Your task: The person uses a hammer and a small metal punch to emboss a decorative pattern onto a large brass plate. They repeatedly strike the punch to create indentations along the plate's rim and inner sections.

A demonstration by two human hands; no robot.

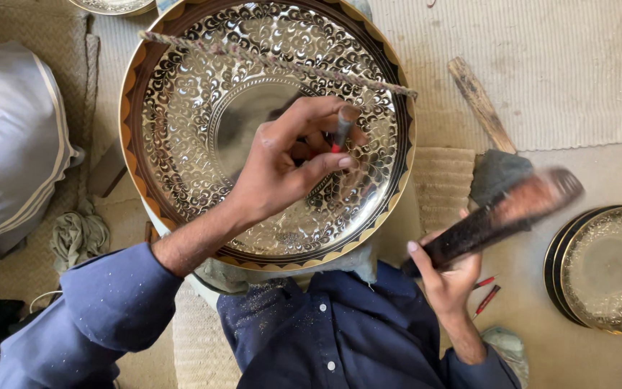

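While L hand [282, 169] fingers pinch chisel [342, 130] on tray [181, 108] | R hand [449, 277] – fingers grip mallet [498, 216]

A large round engraved brass tray [181, 130] is lying tilted at twelve o'clock; a slim chisel [341, 132] is standing on it; a blurred dark hammer [498, 216] is swinging at three o'clock.

Place: craft workshop, floor-level
Evidence: engraved tray [181, 108]; stacked plates [606, 266]; mallet [498, 212]; woven mats [541, 57] on the floor; metal dust on shirt [340, 324]

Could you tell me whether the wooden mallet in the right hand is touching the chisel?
Apart: the head view shows the mallet raised right of the chisel, with floor between.
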